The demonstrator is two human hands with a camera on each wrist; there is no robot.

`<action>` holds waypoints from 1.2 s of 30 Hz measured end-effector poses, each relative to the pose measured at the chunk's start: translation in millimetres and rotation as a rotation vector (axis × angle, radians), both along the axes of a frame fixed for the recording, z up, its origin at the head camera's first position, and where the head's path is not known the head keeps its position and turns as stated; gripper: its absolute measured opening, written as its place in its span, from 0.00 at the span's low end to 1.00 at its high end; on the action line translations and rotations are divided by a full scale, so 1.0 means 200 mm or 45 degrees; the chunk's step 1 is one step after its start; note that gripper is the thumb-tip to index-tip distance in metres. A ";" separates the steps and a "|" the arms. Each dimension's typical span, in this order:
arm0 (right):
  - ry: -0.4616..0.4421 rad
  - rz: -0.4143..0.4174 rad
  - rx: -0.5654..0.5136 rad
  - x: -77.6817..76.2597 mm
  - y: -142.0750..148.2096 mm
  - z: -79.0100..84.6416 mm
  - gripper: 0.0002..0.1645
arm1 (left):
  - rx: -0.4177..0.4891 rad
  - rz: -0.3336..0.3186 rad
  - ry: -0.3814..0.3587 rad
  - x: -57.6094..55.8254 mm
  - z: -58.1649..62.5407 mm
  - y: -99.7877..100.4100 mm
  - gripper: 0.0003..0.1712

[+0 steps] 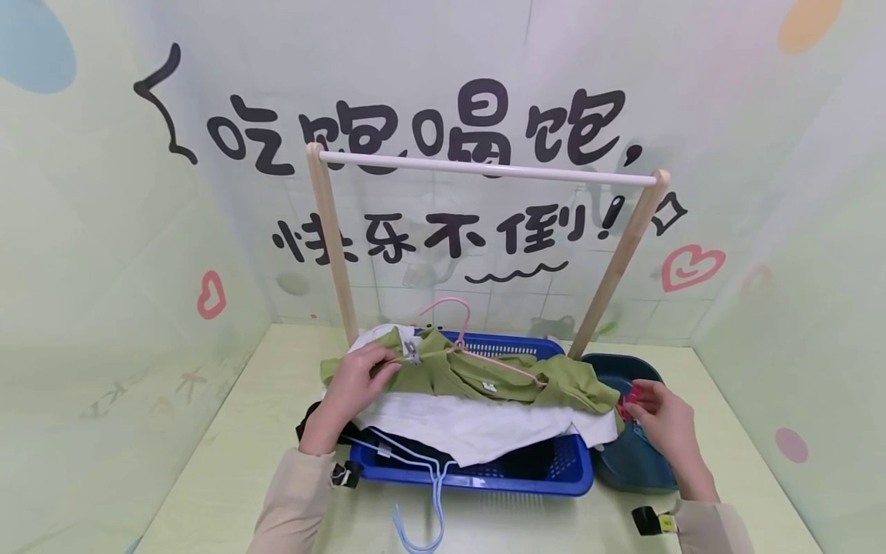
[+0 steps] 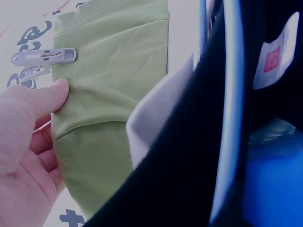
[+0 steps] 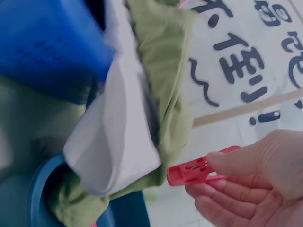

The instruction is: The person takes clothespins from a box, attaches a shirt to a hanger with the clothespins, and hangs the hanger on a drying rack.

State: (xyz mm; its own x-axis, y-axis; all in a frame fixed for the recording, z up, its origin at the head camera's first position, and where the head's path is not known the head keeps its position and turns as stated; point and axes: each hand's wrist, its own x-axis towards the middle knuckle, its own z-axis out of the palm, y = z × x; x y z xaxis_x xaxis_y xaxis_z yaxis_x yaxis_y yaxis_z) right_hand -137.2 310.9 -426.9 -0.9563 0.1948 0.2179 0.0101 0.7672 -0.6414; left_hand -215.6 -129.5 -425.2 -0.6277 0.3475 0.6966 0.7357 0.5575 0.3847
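Observation:
A green shirt lies spread over a white garment, with a pink hanger at its neckline. My left hand pinches the green shirt's edge, thumb in front and fingers behind. Just above that thumb, in the left wrist view, a grey clothespin is clipped on the fabric. Between thumb and fingers my right hand holds a red clothespin. Its tip is close beside the shirt's right end; whether it touches the cloth I cannot tell.
Under the clothes stands a blue basket holding black clothing. Light blue hangers hang over its front edge. A dark teal bin is at right. Behind rises a wooden rack with a white rod.

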 end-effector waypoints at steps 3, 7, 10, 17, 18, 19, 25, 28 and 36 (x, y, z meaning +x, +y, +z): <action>0.135 0.074 -0.022 0.00 -0.03 0.02 0.19 | 0.009 -0.002 0.002 0.00 0.00 0.00 0.06; 0.334 0.255 -0.146 -0.02 -0.08 0.01 0.19 | 0.016 -0.003 0.000 0.00 -0.01 0.00 0.06; 0.454 0.372 -0.241 -0.04 -0.11 0.01 0.21 | 0.014 0.000 0.004 0.00 -0.01 0.00 0.06; 0.539 0.476 -0.297 -0.04 -0.24 0.11 0.20 | 0.011 -0.007 -0.001 0.00 -0.01 0.00 0.06; 0.536 0.483 -0.297 -0.04 -0.25 0.12 0.19 | 0.010 -0.008 -0.005 0.00 -0.01 -0.01 0.06; 0.534 0.489 -0.289 -0.03 -0.27 0.14 0.18 | 0.010 -0.011 -0.010 0.00 -0.01 -0.01 0.05; 0.521 0.524 -0.268 -0.09 -0.26 0.09 0.16 | 0.011 -0.021 -0.006 0.00 0.00 0.00 0.05; 0.502 0.535 -0.262 -0.13 -0.24 0.03 0.15 | 0.017 -0.028 0.006 0.00 0.00 0.00 0.05; 0.502 0.542 -0.202 -0.09 -0.30 0.15 0.12 | 0.016 -0.034 0.015 0.00 -0.01 -0.01 0.05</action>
State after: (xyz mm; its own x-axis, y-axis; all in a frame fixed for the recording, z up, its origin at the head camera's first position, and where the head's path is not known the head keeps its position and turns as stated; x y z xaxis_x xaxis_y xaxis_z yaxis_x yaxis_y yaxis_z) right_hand -155.9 250.3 -397.5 -0.8104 -0.1286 0.5716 -0.5390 0.5462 -0.6412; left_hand -215.5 -131.0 -427.0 -0.6099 0.3551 0.7085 0.7548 0.5325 0.3829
